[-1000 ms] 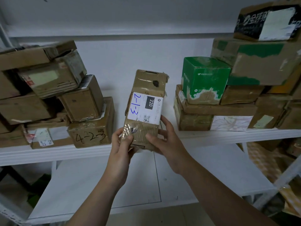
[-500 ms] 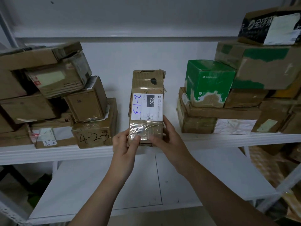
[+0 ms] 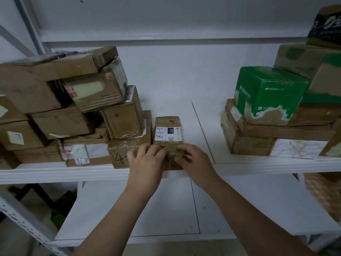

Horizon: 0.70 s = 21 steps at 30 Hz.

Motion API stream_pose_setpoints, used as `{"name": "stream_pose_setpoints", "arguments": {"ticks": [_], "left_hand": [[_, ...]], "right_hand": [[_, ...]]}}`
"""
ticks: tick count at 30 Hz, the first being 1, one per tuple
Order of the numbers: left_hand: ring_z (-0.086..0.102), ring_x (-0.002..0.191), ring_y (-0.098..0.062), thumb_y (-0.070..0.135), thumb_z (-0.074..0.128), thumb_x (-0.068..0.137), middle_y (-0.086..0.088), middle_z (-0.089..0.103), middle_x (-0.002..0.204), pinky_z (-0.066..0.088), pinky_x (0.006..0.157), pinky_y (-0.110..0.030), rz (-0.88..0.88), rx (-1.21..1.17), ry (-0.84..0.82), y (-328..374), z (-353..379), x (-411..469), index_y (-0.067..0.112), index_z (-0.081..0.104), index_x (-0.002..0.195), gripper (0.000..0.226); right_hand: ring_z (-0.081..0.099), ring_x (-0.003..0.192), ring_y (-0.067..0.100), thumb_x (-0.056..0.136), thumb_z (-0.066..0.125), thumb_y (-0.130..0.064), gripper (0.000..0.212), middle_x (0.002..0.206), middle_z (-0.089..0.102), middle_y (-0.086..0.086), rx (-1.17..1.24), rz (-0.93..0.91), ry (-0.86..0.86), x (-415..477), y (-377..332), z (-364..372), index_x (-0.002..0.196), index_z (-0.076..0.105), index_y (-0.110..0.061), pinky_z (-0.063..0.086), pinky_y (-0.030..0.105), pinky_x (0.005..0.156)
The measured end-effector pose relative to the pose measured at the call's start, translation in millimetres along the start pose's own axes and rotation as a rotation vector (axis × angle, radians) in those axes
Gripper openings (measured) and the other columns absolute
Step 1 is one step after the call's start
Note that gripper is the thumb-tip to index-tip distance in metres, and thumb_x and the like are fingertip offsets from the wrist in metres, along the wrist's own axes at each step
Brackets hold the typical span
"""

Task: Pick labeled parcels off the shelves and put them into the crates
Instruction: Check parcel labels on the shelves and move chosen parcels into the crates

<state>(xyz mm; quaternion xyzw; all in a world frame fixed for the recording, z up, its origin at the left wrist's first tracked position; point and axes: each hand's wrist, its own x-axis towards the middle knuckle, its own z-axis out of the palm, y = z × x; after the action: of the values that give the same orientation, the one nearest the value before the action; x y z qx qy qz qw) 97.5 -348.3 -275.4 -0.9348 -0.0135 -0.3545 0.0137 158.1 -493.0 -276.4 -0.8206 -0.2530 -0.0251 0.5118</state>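
Note:
A small brown cardboard parcel (image 3: 168, 133) with a white label marked "2-1-3" lies flat on the white shelf (image 3: 249, 164), its near end at the shelf's front edge. My left hand (image 3: 145, 163) grips its near left corner with curled fingers. My right hand (image 3: 193, 159) grips its near right corner. Right beside it on the left sits a brown box marked "4-" (image 3: 129, 146), partly hidden by my left hand.
A pile of brown boxes (image 3: 64, 108) fills the shelf's left side. At the right stand a green box (image 3: 269, 95) and more stacked cartons (image 3: 258, 137). A lower white shelf (image 3: 129, 209) lies beneath. A grey upright (image 3: 27, 224) runs at lower left.
The parcel was held upright in front of the shelf; now it lies flat on the shelf beside the "4-" box. Both hands moved forward with it and still hold its near end.

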Motion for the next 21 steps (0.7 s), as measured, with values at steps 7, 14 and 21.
{"name": "stream_pose_setpoints", "arguments": {"ticks": [7, 14, 21], "left_hand": [[0.045, 0.103, -0.025, 0.023, 0.073, 0.076, -0.002, 0.064, 0.102, 0.026, 0.088, -0.044, 0.051, 0.005, 0.079, -22.9, 5.7, 7.8, 0.023, 0.071, 0.095, 0.019], [0.05, 0.096, -0.024, 0.028, 0.068, 0.077, -0.002, 0.065, 0.097, 0.028, 0.083, -0.04, 0.176, 0.004, 0.063, -38.1, 9.3, 14.2, 0.02, 0.07, 0.09, 0.015], [0.058, 0.097, -0.026, 0.03, 0.047, 0.084, -0.001, 0.066, 0.101, 0.035, 0.084, -0.042, 0.243, -0.115, 0.085, -24.0, -2.3, 45.6, 0.019, 0.07, 0.093, 0.027]], "right_hand": [[0.057, 0.109, 0.019, 0.087, 0.063, 0.0, 0.039, 0.124, 0.059, 0.007, -0.198, -0.094, 0.038, 21.3, 5.5, 8.6, 0.124, 0.06, -0.01, 0.048, 0.033, 0.098], [0.049, 0.119, 0.026, 0.094, 0.056, -0.02, 0.044, 0.14, 0.049, 0.005, -0.589, -0.157, -0.006, 24.6, 4.3, 8.6, 0.138, 0.049, -0.018, 0.044, 0.036, 0.096], [0.059, 0.112, 0.03, 0.088, 0.059, -0.015, 0.034, 0.123, 0.062, 0.012, -0.664, -0.286, 0.247, 13.9, -19.2, -27.3, 0.121, 0.063, -0.009, 0.047, 0.04, 0.094]]}}
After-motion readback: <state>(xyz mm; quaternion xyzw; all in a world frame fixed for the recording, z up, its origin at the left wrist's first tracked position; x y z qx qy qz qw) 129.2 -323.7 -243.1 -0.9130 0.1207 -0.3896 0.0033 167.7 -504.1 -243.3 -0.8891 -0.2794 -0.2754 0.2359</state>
